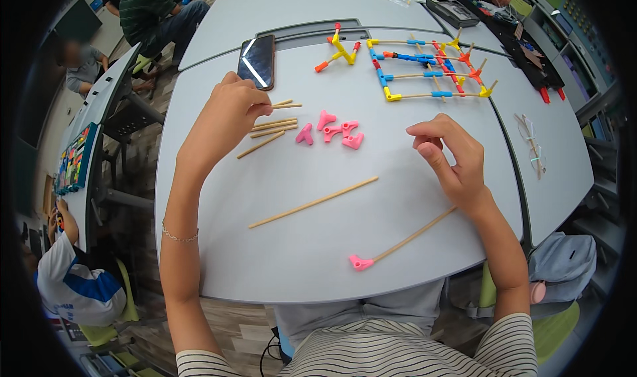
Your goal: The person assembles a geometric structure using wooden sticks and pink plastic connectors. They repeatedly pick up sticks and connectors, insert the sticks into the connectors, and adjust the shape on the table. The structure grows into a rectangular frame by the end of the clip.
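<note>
My left hand (229, 115) is closed in a pinch at the end of a short wooden stick (289, 106), at the far left of the table. Below it lie several more short sticks (269, 135). Beside them sits a loose cluster of pink plastic connectors (332, 134). My right hand (454, 159) hovers over the table's right side, its fingers bent, thumb apart, and nothing in it. A long wooden stick (315, 202) lies between my arms. Nearer me, another stick (415, 234) is joined to a pink connector (361, 263); its far end reaches under my right wrist.
A stick frame with coloured connectors (431, 76) stands at the far right, beside a small yellow-and-red connector piece (342, 51). A dark phone (257, 60) lies behind my left hand. Glasses (533, 145) rest on the right-hand table. Other people sit at the left.
</note>
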